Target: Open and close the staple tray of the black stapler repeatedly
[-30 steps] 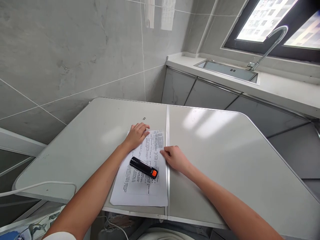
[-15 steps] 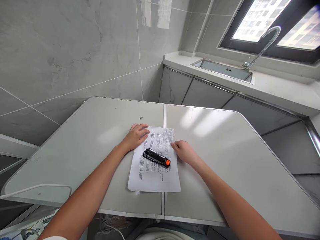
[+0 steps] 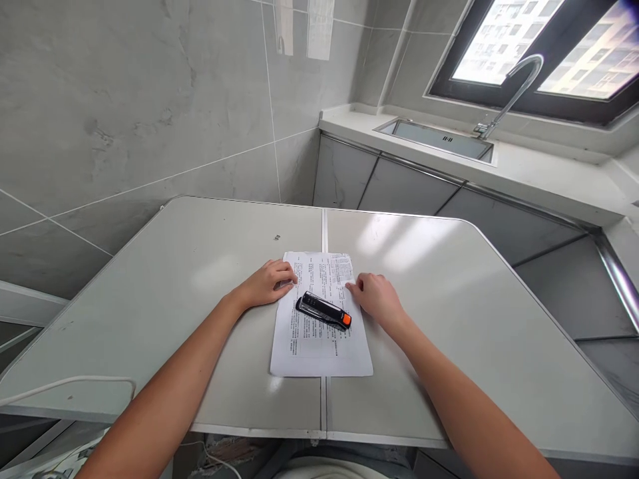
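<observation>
Printed white paper (image 3: 319,359) lies flat on the table across its centre seam; I cannot tell whether it is one sheet or a stack. On top of it rests a black stapler (image 3: 324,310) with an orange end, slanting down to the right. My left hand (image 3: 269,283) is closed at the paper's upper left edge, fingers bent over the margin. At the opposite edge my right hand (image 3: 378,298) pinches the paper, thumb and forefinger by a small block of dense print. Neither hand touches the stapler.
Tiny metal bits, perhaps staples (image 3: 277,237), lie beyond the paper on the light table (image 3: 224,372). A white cable (image 3: 74,380) crosses the table's left corner. Tiled wall (image 3: 150,100) stands behind, and a counter with a sink (image 3: 439,138) and tap (image 3: 519,93) is at the back right.
The paper has shifted to the right and turned slightly, carrying the stapler with it. My left hand has come nearer along the left edge. The view has moved a little too.
</observation>
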The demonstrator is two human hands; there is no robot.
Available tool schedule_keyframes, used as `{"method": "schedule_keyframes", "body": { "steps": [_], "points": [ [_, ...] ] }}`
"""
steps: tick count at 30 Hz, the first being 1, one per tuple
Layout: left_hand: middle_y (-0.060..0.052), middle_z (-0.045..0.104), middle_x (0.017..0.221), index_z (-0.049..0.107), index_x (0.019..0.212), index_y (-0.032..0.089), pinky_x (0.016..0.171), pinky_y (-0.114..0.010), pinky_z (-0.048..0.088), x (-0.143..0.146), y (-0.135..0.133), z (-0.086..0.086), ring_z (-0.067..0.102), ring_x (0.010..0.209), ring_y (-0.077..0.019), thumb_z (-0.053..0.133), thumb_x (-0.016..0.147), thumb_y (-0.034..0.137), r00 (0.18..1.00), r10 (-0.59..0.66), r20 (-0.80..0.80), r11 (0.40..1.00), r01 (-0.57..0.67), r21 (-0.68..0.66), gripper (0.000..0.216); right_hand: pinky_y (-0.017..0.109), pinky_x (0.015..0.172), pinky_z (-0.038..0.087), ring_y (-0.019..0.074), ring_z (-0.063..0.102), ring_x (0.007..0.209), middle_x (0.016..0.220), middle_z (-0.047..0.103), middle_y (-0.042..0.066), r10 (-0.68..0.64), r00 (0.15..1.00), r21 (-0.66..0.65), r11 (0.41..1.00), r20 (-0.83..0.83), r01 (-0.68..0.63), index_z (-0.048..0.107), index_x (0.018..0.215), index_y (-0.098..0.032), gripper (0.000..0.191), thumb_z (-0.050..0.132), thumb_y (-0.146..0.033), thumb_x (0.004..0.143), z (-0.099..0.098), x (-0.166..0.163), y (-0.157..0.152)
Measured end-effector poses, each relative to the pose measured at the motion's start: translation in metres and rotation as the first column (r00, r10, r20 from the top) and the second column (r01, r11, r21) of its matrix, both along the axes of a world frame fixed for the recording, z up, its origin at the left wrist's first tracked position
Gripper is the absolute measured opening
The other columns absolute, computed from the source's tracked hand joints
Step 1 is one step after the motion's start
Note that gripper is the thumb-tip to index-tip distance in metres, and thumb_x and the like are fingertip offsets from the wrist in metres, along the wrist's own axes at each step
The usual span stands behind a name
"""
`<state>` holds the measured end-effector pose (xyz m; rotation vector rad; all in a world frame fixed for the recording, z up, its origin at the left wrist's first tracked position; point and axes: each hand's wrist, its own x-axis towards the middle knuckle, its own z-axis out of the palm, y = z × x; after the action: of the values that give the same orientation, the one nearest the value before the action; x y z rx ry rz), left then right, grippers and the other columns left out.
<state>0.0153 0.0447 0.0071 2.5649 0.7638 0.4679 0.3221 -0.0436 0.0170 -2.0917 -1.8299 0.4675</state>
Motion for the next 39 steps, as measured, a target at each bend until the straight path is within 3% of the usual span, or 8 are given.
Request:
{"method": "schedule_keyframes", "body": {
  "steps": [4,9,13,18,29,33,37,39],
  "points": [
    [-0.007,0.068,0.098,0.072,0.100,0.023,0.092,-0.038,0.047,-0.001,-0.003,0.005,0.062,0.093,-0.0211,0.052,0.100,0.029,0.998,-0.043,0.053,0.994,0.048,-0.096,0.020,0.030,0.065,0.040,0.0179,0.054,0.071,0.077,0.061,0.002,0.203,0.967,0.256,0.953,-0.156,-0.159,0.051,0.080,-0.023,0.026,0.054,-0.039,0.100,0.024,-0.020,-0.012],
    [-0.008,0.069,0.103,0.070,0.103,0.023,0.085,-0.035,0.050,-0.002,-0.005,0.014,0.061,0.096,-0.0227,0.068,0.092,0.047,0.987,-0.114,0.118,0.943,0.144,-0.300,0.027,0.033,0.075,0.047,0.0232,0.061,0.096,0.108,0.066,0.007,0.452,0.870,0.176,0.890,-0.199,-0.422,0.057,0.114,-0.026,0.036,0.075,-0.044,0.088,0.027,-0.048,-0.039],
    [-0.009,0.066,0.110,0.068,0.109,0.024,0.095,-0.039,0.047,0.001,-0.006,0.015,0.059,0.104,-0.0259,0.081,0.080,0.053,0.987,-0.159,0.040,0.951,0.163,-0.263,0.043,0.033,0.073,0.047,0.0221,0.061,0.091,0.099,0.067,0.005,0.458,0.871,0.145,0.888,-0.178,-0.437,0.060,0.113,-0.026,0.019,0.064,-0.023,0.094,0.012,-0.049,-0.046],
    [-0.009,0.066,0.111,0.068,0.112,0.025,0.096,-0.040,0.047,0.003,-0.007,0.016,0.059,0.107,-0.0267,0.079,0.083,0.050,0.983,-0.179,0.044,0.947,0.184,-0.265,0.039,0.039,0.083,0.047,0.0244,0.060,0.094,0.102,0.070,0.007,0.441,0.881,0.288,0.877,-0.169,-0.384,0.062,0.120,-0.025,0.024,0.057,-0.018,0.098,0.011,-0.036,-0.037],
    [-0.007,0.067,0.109,0.065,0.110,0.024,0.094,-0.038,0.046,0.005,-0.011,0.016,0.059,0.103,-0.0250,0.077,0.084,0.051,0.986,-0.169,0.006,0.957,0.165,-0.240,0.039,0.042,0.089,0.047,0.0249,0.060,0.099,0.106,0.071,0.008,0.506,0.856,0.233,0.849,-0.102,-0.474,0.060,0.131,-0.026,0.031,0.054,-0.021,0.102,0.005,-0.043,-0.030],
    [-0.007,0.066,0.107,0.064,0.104,0.023,0.094,-0.039,0.044,0.011,-0.015,0.013,0.060,0.099,-0.0241,0.072,0.089,0.047,0.989,-0.148,-0.014,0.975,0.143,-0.170,0.029,0.048,0.095,0.050,0.0287,0.059,0.110,0.120,0.069,0.010,0.512,0.843,0.310,0.838,-0.163,-0.449,0.059,0.140,-0.027,0.046,0.069,-0.035,0.095,0.011,-0.030,-0.026],
    [-0.005,0.066,0.101,0.063,0.097,0.023,0.093,-0.038,0.043,0.013,-0.016,0.009,0.060,0.096,-0.0235,0.071,0.089,0.044,0.991,-0.136,-0.010,0.979,0.132,-0.157,0.024,0.041,0.082,0.053,0.0244,0.062,0.090,0.096,0.070,0.008,0.493,0.839,0.368,0.842,-0.232,-0.394,0.077,0.110,-0.027,0.025,0.061,-0.043,0.099,0.024,0.002,-0.021],
    [-0.004,0.065,0.099,0.063,0.095,0.023,0.094,-0.038,0.043,0.014,-0.016,0.009,0.059,0.095,-0.0229,0.072,0.088,0.044,0.992,-0.123,-0.014,0.978,0.119,-0.170,0.024,0.035,0.067,0.048,0.0202,0.057,0.073,0.073,0.062,0.005,0.498,0.829,0.323,0.852,-0.254,-0.413,0.079,0.083,-0.025,0.038,0.052,-0.043,0.103,0.029,0.017,-0.020]
  ]
}}
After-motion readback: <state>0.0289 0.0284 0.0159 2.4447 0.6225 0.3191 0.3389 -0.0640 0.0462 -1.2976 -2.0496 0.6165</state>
